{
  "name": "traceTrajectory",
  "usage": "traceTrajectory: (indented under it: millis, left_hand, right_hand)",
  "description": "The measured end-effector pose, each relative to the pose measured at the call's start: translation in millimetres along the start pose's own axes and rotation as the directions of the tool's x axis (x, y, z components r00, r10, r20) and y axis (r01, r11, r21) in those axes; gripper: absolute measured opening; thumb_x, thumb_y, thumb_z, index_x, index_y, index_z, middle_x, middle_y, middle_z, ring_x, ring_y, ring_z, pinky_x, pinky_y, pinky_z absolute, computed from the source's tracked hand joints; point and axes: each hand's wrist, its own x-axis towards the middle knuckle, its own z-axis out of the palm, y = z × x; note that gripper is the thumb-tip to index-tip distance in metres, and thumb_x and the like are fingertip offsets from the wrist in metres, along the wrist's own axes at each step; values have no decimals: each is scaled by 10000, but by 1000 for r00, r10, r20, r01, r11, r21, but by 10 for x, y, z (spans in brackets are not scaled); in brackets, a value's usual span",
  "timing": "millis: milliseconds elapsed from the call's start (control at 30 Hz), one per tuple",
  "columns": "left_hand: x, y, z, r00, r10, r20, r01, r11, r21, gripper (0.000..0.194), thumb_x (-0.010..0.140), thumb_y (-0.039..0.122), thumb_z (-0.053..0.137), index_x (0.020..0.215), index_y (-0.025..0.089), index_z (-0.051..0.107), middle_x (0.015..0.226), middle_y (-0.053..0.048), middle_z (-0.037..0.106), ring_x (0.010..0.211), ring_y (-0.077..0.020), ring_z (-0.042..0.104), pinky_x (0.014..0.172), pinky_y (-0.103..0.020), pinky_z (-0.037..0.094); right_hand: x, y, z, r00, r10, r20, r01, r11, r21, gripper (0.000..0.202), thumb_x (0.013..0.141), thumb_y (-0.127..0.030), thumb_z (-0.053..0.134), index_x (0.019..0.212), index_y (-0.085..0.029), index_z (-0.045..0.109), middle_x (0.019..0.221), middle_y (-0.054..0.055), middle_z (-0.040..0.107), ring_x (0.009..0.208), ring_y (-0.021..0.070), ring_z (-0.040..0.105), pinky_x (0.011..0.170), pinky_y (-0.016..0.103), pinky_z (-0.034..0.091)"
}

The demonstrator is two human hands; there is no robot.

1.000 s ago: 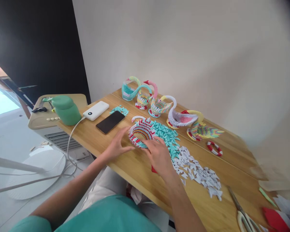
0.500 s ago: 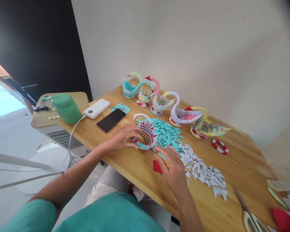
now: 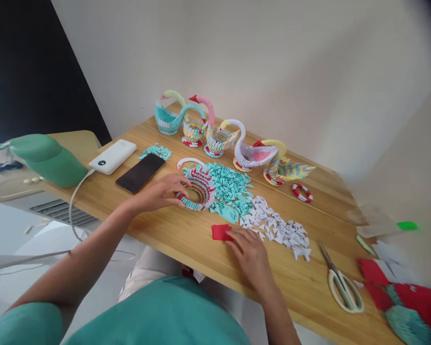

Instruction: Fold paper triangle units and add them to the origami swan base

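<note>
My left hand (image 3: 167, 191) is open, its spread fingers touching the left side of a round folded-paper basket (image 3: 200, 186) in red, white and teal. Behind that basket a thin white swan neck (image 3: 190, 161) curves up. Near the table's front edge, my right hand (image 3: 247, 247) has its fingertips at the right end of a small red paper piece (image 3: 221, 232); its fingers are bent together around that edge. Teal folded pieces (image 3: 230, 182) lie heaped beside the basket, and white folded pieces (image 3: 276, 223) spread to the right.
Several paper swans (image 3: 255, 155) line the back of the wooden table (image 3: 187, 235), with a red-and-white ring (image 3: 302, 192) near them. A phone (image 3: 141, 172), white power bank (image 3: 113, 156) and green bottle (image 3: 46, 158) are at left. Scissors (image 3: 341, 282) and red paper (image 3: 416, 297) lie right.
The view has turned to the right. My right hand has moved from near the basket to the red paper piece and closed on its edge. My left hand stays at the basket.
</note>
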Motion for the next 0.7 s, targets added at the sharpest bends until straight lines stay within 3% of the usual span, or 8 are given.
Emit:
traceTrajectory:
  millis: [67, 133, 200, 267, 333, 467, 600, 700]
  left_hand:
    - [-57, 49, 6, 996, -13, -91, 13, 1000, 0, 390, 787, 383, 728, 1130, 213, 655, 1313, -135, 576, 1262, -269, 496, 1086, -482, 366]
    - [-152, 151, 22, 959, -5, -282, 5, 1000, -1, 462, 760, 348, 762, 1181, 213, 629, 1335, -148, 563, 1264, -281, 501, 1080, -489, 379]
    - [-268, 306, 58, 855, 3, -519, -21, 999, -29, 344, 799, 240, 729, 1132, 212, 649, 1261, -130, 609, 1188, -265, 563, 1054, -481, 408]
    - [-377, 489, 131, 787, -1, -616, -56, 996, -73, 230, 846, 168, 655, 1072, 205, 670, 1117, -102, 667, 1080, -243, 619, 999, -458, 458]
    - [-447, 658, 256, 839, -15, -543, -65, 990, -127, 203, 871, 145, 603, 1059, 187, 668, 1037, -99, 688, 1007, -230, 640, 923, -413, 501]
    - [-428, 825, 634, 965, -16, -261, -51, 967, -248, 141, 877, 142, 598, 995, 174, 668, 895, -82, 702, 857, -188, 657, 790, -315, 524]
    - [-295, 782, 1001, 992, -65, -105, 48, 985, -164, 161, 925, 193, 532, 912, 160, 688, 853, -80, 712, 807, -172, 650, 748, -285, 503]
    - [-212, 720, 1177, 990, -117, -80, 110, 990, -89, 226, 951, 234, 490, 901, 167, 700, 874, -73, 731, 825, -178, 658, 766, -291, 498]
  right_hand:
    - [23, -10, 64, 1000, -16, 26, 16, 1000, 13, 182, 928, -254, 572, 1077, -219, 671, 1020, 81, 712, 962, 255, 631, 830, 430, 505]
    - [38, 1, 112, 999, -27, 28, 27, 999, 26, 184, 928, -254, 572, 1073, -208, 676, 1017, 87, 711, 970, 254, 630, 829, 426, 515]
    - [41, 25, 139, 999, -43, 15, 42, 998, 41, 178, 935, -253, 557, 1048, -204, 686, 1002, 87, 715, 953, 248, 639, 813, 416, 526]
    - [39, 49, 145, 998, -59, -3, 59, 997, 54, 181, 943, -260, 542, 1025, -204, 694, 991, 87, 718, 937, 242, 646, 801, 407, 530]
    - [38, 59, 140, 997, -75, -16, 76, 995, 64, 187, 949, -268, 534, 1008, -204, 698, 981, 87, 721, 920, 235, 650, 792, 397, 530]
    - [38, 25, 128, 996, -86, -29, 87, 995, 48, 182, 951, -260, 533, 958, -211, 708, 931, 75, 721, 867, 216, 654, 761, 367, 526]
    - [22, -48, 115, 996, -93, -7, 93, 996, -15, 206, 957, -204, 508, 874, -207, 697, 842, 62, 702, 798, 201, 636, 718, 341, 507]
    - [6, -80, 109, 996, -89, 22, 89, 995, -36, 238, 971, -196, 470, 854, -198, 677, 840, 70, 686, 799, 198, 616, 726, 338, 499]
